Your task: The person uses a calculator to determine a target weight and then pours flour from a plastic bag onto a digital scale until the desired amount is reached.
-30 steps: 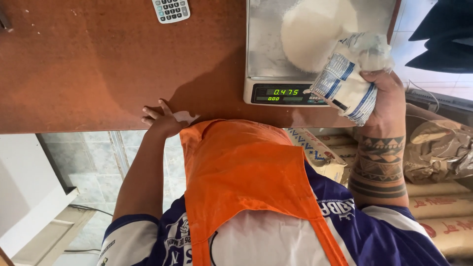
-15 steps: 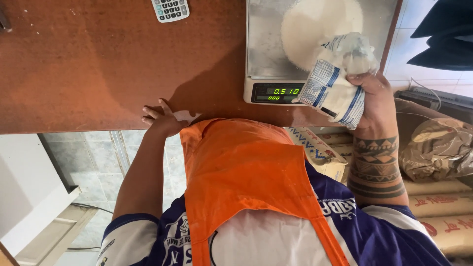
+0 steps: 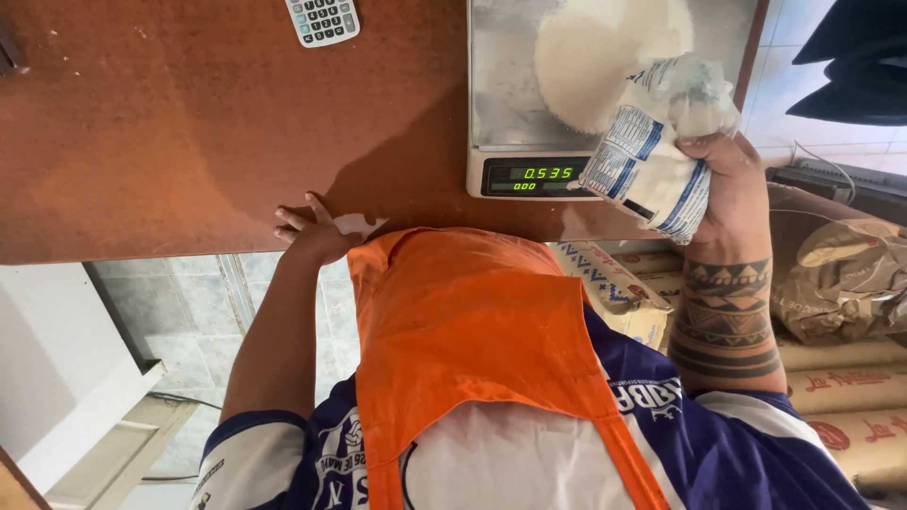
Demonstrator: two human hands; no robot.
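My right hand [image 3: 729, 185] grips a white and blue plastic bag [image 3: 650, 156] of white grains, tilted with its open end over the digital scale [image 3: 505, 94]. A white heap [image 3: 590, 57] of the grains lies on the scale's steel platform, just under the bag's mouth. The scale's green display [image 3: 536, 176] is lit. My left hand [image 3: 310, 229] rests flat on the front edge of the brown table [image 3: 189, 123], fingers spread, holding nothing, beside a small white scrap [image 3: 359, 224].
A grey calculator [image 3: 323, 19] lies at the table's far edge. Brown paper sacks [image 3: 841, 283] and a patterned sack [image 3: 605, 279] are stacked low at the right. An orange apron [image 3: 472, 349] covers my front. A white ledge [image 3: 66, 378] stands at the lower left.
My right hand has shifted the tilted bag a little over the scale. The display's reading has gone up. My left hand has stayed on the table edge.
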